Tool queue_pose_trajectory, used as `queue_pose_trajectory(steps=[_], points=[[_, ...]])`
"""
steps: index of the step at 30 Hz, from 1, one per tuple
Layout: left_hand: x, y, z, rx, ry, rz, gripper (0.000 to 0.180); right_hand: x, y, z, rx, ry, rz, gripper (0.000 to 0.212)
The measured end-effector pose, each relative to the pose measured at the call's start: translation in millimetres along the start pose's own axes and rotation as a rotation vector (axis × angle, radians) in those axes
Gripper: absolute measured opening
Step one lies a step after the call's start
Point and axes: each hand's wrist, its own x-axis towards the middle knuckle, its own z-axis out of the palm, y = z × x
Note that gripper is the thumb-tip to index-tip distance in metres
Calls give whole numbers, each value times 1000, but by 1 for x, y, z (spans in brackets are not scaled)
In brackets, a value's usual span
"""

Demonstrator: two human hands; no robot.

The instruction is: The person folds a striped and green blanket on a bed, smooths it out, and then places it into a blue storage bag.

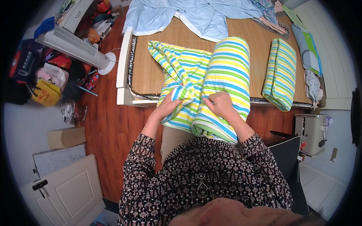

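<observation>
The striped cloth [184, 62] is on the near edge of the bed [124, 96], in front of the person. Its left part is loose and creased, with one corner pointing to the far left. Directly touching it on the right is a thick roll [228, 62] with the same blue, green, yellow and white stripes; the near end of this roll hangs over the edge, against the person's body.

The left hand [167, 108] is grasping a bunched fold of the striped cloth. The right hand [221, 104] lies on the near part of the roll, with its fingers bent; I cannot tell if it pinches the fabric.

Farther right, well apart, a second roll [279, 73] lies on the woven mat [256, 45]. A blue sheet [196, 15] is spread at the far side. On the left, a white fan [77, 47] stands on the floor [109, 143]; on the near right is a black chair [283, 156].
</observation>
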Motion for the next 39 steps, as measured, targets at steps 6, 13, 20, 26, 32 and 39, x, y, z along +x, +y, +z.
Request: queue_pose_trajectory(steps=[6, 13, 20, 26, 32, 39], points=[[34, -6, 55, 674, -368, 223, 56, -10, 5, -10, 83, 88, 95, 37], [54, -35, 61, 919, -496, -38, 40, -10, 2, -4, -21, -70, 20, 35], [29, -80, 111, 1694, -317, 205, 47, -20, 0, -16, 55, 26, 8, 31], [0, -100, 95, 1536, -170, 661, 50, -16, -17, -7, 86, -12, -25, 28], [15, 24, -14, 784, -283, 44, 45, -27, -18, -17, 114, -14, 67, 32], [131, -8, -69, 399, 345, -3, 67, -22, -35, -22, 130, -167, 116, 34]])
